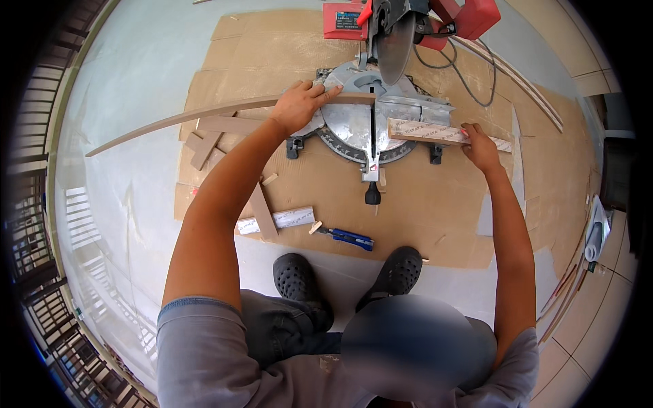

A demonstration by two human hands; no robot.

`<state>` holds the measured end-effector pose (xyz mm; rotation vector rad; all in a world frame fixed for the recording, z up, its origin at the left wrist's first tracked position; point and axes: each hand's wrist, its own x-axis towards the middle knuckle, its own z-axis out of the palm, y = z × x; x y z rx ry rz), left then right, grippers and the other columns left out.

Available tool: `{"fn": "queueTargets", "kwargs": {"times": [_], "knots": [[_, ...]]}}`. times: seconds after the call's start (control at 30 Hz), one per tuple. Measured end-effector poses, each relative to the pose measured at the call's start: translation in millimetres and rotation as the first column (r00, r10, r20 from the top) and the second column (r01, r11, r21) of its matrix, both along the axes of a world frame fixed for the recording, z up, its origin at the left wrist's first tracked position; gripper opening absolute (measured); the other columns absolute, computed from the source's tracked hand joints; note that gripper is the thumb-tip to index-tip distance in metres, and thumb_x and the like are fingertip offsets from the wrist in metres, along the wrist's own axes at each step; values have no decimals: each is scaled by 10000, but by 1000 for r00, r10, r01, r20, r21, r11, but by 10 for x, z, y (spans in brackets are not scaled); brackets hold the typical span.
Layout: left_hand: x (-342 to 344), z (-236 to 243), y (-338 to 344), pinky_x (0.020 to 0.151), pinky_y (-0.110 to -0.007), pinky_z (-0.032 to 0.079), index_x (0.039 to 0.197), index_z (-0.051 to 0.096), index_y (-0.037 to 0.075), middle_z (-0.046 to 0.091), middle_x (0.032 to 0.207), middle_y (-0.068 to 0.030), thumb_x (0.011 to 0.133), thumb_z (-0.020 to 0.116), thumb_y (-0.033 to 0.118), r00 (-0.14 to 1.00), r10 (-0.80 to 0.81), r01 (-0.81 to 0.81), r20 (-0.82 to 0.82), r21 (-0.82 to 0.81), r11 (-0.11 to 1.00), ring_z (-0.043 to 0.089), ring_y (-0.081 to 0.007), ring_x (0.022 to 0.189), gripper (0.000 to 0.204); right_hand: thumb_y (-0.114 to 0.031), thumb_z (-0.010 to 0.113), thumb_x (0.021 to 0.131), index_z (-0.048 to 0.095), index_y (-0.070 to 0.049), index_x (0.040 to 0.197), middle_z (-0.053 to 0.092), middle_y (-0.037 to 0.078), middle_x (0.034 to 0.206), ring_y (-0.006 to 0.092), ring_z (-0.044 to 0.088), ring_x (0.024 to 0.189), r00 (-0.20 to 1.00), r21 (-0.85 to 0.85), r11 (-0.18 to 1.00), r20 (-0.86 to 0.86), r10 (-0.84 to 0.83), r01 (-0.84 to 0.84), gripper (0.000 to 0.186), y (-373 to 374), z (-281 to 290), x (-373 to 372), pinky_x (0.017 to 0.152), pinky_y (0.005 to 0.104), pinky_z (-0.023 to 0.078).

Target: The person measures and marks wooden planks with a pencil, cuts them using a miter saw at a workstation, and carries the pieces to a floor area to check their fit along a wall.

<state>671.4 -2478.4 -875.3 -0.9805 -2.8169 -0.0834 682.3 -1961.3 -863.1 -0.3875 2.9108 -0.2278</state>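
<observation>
A miter saw (348,126) stands in front of me, its round blade (396,51) raised above the slotted table. My left hand (299,107) is closed over a long brown wood strip (204,113), which lies along the saw's fence with its right end at the slot. The strip's far end reaches well out to the left. In my right hand (481,151) is a short strip (423,130) with a white printed face, held over the right side of the saw's table. Something small and red shows by the right fingertips; I cannot make out what it is.
Cardboard (422,224) covers the floor under the saw. Brown offcuts (262,211) and a white printed offcut (292,218) lie at the left, near a blue utility knife (350,238). A black cord (491,75) loops at the back right, beside long strips (524,85).
</observation>
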Motion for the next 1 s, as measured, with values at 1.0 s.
{"fn": "queueTargets", "kwargs": {"times": [1.0], "knots": [[833,-19,-1951,843,-496,495,1048,704,40,696,978,-166,841,699,63,837,463,-500,292,64,863,639,-409,954,209,-243,718,874,715,-52,1171,712,171,1117,352,694,981,930,-180,966,349,-112,184,353,590,-272,1825,866,433,560]]}}
